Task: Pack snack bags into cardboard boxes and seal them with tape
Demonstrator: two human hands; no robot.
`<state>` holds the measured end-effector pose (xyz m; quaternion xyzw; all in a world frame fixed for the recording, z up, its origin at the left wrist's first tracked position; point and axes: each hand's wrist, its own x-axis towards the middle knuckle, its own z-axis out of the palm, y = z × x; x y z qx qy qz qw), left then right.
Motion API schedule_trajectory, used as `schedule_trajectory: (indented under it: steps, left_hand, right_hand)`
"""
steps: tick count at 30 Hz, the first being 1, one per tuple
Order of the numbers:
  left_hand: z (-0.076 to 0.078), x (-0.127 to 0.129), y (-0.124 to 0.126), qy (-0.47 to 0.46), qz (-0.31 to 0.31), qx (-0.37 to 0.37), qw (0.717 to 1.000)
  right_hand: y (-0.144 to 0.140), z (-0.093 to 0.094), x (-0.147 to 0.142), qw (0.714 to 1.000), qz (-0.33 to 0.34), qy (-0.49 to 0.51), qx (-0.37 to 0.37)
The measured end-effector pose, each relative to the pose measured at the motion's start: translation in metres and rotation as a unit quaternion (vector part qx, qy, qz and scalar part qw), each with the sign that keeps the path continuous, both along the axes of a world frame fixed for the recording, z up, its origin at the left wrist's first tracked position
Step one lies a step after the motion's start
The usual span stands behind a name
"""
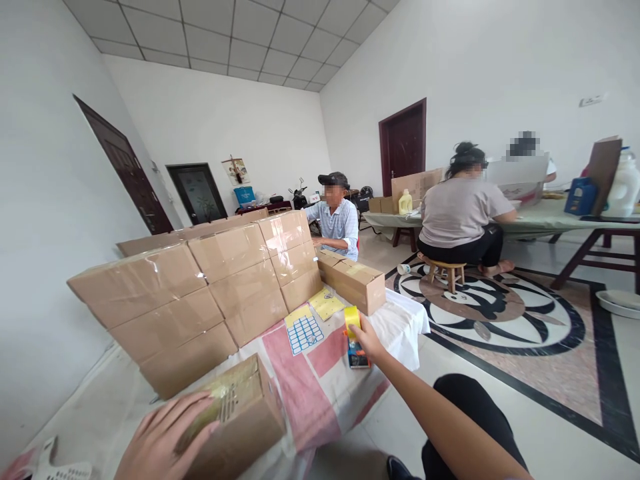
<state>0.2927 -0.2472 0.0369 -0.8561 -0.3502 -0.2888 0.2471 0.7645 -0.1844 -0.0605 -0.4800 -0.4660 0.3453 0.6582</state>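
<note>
The left hand (165,437) rests flat on a small cardboard box (240,417) at the table's (115,400) near edge. The right hand (367,340) grips the yellow tape dispenser (354,337) by the table's right edge. Sealing seems underway; next, the dispenser would need carrying to the box's seam.

The left hand (165,437) lies low at the near left, palm down and flat, its fingers (197,408) spread and pointing right, pressing on what lies under them. The right arm stretches straight out from the near right toward the middle, forearm bare. The right hand (367,340) is at full reach, its fingers curled in a grip.
</note>
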Motion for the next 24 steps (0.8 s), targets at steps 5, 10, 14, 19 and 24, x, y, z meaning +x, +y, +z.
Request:
schedule_trajectory:
  steps: [5, 10, 14, 19, 24]
  left_hand:
    - [0.014, 0.018, -0.017, -0.051, -0.034, 0.074, 0.995]
    - [0.009, 0.055, -0.04, -0.07, -0.074, 0.089, 0.991]
    - [-0.01, 0.106, -0.058, -0.086, -0.118, -0.032, 0.989]
    - [-0.049, 0.168, -0.065, -0.16, -0.118, -0.349, 0.916]
    - [-0.086, 0.195, -0.062, -0.282, -0.069, -0.487, 0.824]
  right_hand:
    - [-0.01, 0.005, -0.004, 0.999, 0.023, 0.015, 0.016]
    - [-0.03, 0.022, -0.034, 0.994, 0.094, 0.05, 0.017]
    - [-0.051, 0.037, -0.064, 0.987, 0.131, 0.087, 0.011]
    - [-0.069, 0.042, -0.09, 0.975, 0.175, 0.136, -0.007]
    - [-0.089, 0.031, -0.106, 0.97, 0.206, 0.123, -0.028]
